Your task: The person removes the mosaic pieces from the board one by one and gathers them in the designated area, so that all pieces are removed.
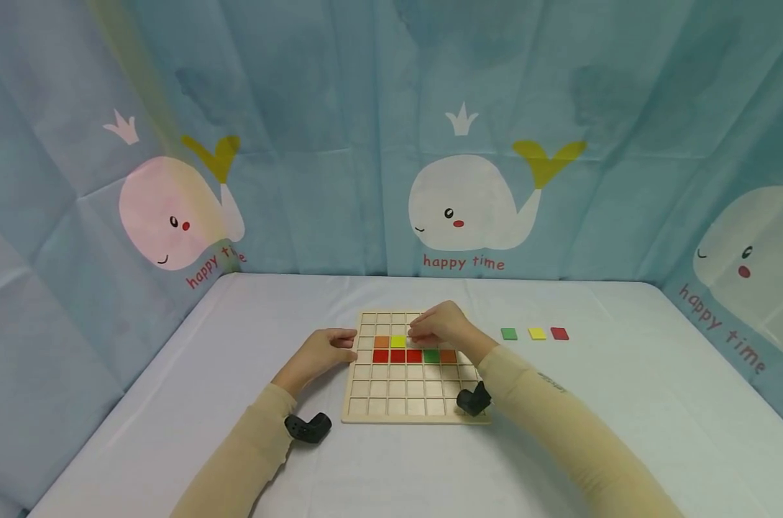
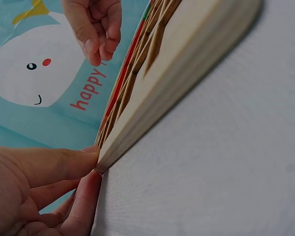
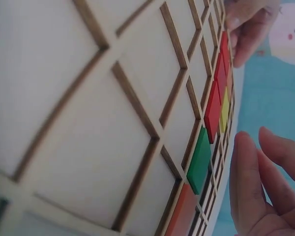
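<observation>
A wooden grid board (image 1: 397,409) lies flat on the table, with square tiles in some cells. Its nearer filled row has three red tiles (image 1: 397,356), a green tile (image 3: 200,160) and an orange tile (image 1: 449,356). Behind them sit another orange tile (image 1: 381,342) and a yellow tile (image 1: 398,342). My left hand (image 2: 44,191) holds the board's left edge between thumb and fingers. Over the board, just right of the yellow tile, is my right hand (image 1: 444,325). Its thumb and fingers stand apart in the right wrist view, and no tile shows between them.
Right of the board, a green tile (image 1: 509,334), a yellow tile (image 1: 536,334) and a red tile (image 1: 559,334) lie loose in a row. A white cloth covers the table (image 1: 624,403). Behind it hangs a blue curtain (image 1: 320,216) printed with whales.
</observation>
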Motion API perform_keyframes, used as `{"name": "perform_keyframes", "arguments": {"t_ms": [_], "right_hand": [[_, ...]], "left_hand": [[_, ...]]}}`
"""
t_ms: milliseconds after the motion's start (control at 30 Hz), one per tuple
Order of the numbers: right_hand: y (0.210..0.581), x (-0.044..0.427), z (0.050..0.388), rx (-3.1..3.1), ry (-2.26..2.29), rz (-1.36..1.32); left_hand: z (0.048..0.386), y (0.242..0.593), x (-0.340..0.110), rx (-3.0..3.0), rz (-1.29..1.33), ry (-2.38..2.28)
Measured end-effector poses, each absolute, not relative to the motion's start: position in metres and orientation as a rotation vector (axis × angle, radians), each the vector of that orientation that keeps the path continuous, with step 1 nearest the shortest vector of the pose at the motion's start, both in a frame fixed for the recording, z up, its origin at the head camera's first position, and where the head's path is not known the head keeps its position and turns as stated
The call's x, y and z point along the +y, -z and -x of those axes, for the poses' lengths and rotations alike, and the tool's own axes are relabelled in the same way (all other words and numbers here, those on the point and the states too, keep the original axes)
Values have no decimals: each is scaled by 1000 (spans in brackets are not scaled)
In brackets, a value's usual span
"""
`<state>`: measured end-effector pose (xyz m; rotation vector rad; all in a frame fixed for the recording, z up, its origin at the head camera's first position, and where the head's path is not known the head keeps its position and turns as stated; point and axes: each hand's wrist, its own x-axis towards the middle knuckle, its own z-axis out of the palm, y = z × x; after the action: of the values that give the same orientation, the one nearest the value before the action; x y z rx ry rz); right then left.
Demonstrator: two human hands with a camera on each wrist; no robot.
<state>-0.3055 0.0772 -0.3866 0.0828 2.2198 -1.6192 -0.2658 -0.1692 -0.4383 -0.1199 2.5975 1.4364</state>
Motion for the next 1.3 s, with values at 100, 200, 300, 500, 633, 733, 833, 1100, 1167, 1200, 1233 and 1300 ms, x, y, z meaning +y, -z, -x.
{"name": "perform_keyframes", "arguments": {"t_ms": [100, 200, 300, 500, 633, 733, 833, 1100, 1167, 1200, 1233, 1300], "right_hand": [[387, 74, 308, 2253, 1582, -88], [389, 73, 310, 2242, 1582, -100], [391, 72, 312, 2182, 1616, -131], [400, 70, 313, 2060, 1686, -81], [443, 77, 345, 1970, 1749, 74], [459, 73, 360, 2113, 1628, -30], [429, 61, 336, 2262, 1470, -184], [399, 56, 310, 2271, 1466, -246], [402, 56, 312, 2244, 1491, -217], [402, 57, 312, 2237, 1503, -204], [402, 57, 312, 2228, 1513, -197], [401, 57, 312, 2219, 1533, -184]], "left_hand": [[266, 439, -170, 2594, 122, -1441], [267, 439, -170, 2597, 119, -1442], [266, 438, -170, 2591, 120, -1448], [264, 435, -172, 2587, 105, -1434], [264, 433, -173, 2597, 92, -1421], [264, 433, -172, 2591, 82, -1421], [264, 434, -170, 2586, 86, -1419], [264, 435, -170, 2587, 94, -1413], [263, 434, -170, 2590, 93, -1404], [263, 434, -170, 2589, 93, -1404], [263, 434, -171, 2590, 89, -1406], [263, 433, -170, 2594, 78, -1411]]}}
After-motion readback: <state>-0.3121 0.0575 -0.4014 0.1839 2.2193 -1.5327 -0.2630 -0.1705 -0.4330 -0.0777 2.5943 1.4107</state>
